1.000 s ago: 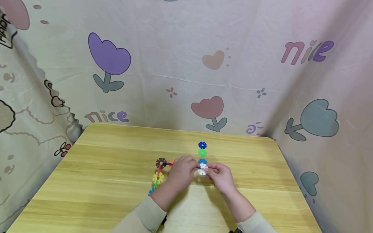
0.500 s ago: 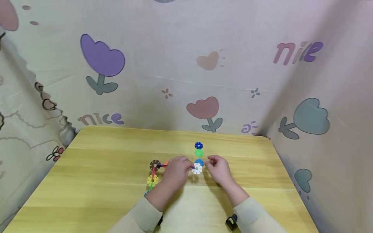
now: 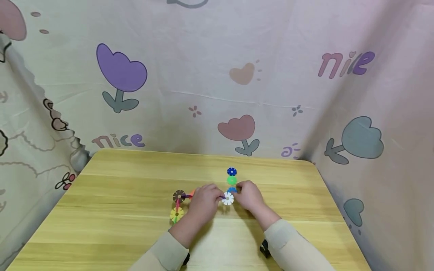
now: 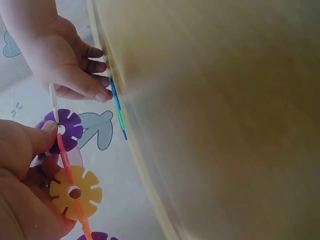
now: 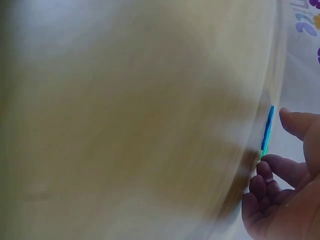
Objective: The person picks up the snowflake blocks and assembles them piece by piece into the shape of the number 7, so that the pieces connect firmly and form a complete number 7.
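Note:
My left hand pinches a purple slotted disc between thumb and fingers. It belongs to a chain of interlocked plastic snowflake discs held above the table. A white disc stands at the chain's right end; pink and yellow-orange discs follow below the purple one in the left wrist view. My right hand reaches to a light blue disc lying on the table, thumb and fingers apart on either side of it. Behind that disc lie a green disc and a dark blue disc.
The chain bends at a dark brown disc and runs toward me through a yellow disc, partly hidden by the left forearm. A wooden table carries everything. A printed curtain hangs behind and beside it.
My right hand has let go of the white disc and moved over to the light blue disc on the table. My left hand keeps its hold on the chain.

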`<state>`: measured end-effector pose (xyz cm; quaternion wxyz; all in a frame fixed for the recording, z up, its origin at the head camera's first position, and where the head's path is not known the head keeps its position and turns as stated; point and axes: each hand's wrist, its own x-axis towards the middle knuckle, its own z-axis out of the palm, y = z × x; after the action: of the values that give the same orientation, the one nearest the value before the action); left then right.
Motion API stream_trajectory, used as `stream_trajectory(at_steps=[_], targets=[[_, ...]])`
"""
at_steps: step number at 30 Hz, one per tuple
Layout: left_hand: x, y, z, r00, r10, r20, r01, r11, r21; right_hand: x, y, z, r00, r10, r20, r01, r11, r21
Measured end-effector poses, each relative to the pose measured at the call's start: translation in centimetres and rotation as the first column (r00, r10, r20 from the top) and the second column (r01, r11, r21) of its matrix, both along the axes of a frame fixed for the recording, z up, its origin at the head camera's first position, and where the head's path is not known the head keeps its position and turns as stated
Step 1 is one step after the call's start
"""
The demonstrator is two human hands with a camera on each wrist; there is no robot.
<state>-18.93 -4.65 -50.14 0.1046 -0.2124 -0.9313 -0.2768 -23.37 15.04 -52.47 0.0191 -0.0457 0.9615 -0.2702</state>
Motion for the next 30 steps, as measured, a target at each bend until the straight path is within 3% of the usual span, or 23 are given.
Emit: stream_trajectory(at_steps=[11, 30], targets=[[0.09, 0.12, 0.03, 1.0, 0.002, 0.009, -0.002, 1.0, -0.012, -0.06, -0.61, 0.04, 1.0, -0.007, 0.024, 0.005, 0.997, 0.083], [0.15, -0.29, 0.4, 1.0, -0.007, 0.03, 0.009, 0.998, -0.056, -0.1, 0.15, 0.3, 0.997, -0.055, 0.052, 0.057, 0.997, -0.044]])
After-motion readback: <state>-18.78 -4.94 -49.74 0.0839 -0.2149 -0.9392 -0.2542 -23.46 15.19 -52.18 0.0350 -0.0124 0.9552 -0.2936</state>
